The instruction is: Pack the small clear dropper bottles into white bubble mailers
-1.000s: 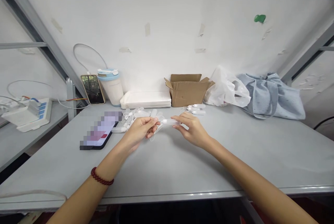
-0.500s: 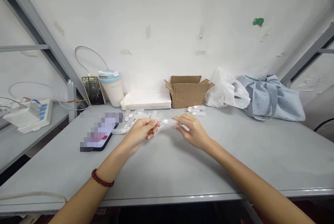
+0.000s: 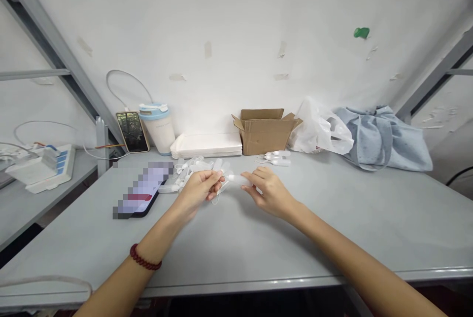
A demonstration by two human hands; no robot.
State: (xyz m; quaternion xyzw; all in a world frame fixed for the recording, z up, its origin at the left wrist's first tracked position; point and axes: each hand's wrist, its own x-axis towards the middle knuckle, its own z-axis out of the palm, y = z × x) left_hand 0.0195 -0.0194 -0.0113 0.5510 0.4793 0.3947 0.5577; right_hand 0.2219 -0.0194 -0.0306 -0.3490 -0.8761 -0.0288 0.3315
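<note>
My right hand (image 3: 266, 188) pinches a small translucent plastic tube with a white cap (image 3: 238, 179) between thumb and fingers, its capped end pointing left. Close beside that end, my left hand (image 3: 204, 186) is closed in a pinch; what sits between its fingertips is too small to make out. A thin clear loop (image 3: 215, 199) hangs just below the left fingertips. Behind and left of this hand lies a loose pile of similar tubes (image 3: 185, 169). Several more capped tubes (image 3: 279, 158) lie together in front of the cardboard box.
A phone (image 3: 142, 193) lies left of the pile. Along the wall stand a propped phone (image 3: 133, 132), a blue-lidded cup (image 3: 158, 129), stacked white trays (image 3: 207, 144), an open cardboard box (image 3: 268, 135), a white plastic bag (image 3: 318, 129) and a blue cloth bag (image 3: 395, 139).
The tube in my right hand has shifted slightly left and down, its capped end nearer my left fingertips. The thin dark line between the hands no longer shows. The camera view has tilted slightly.
</note>
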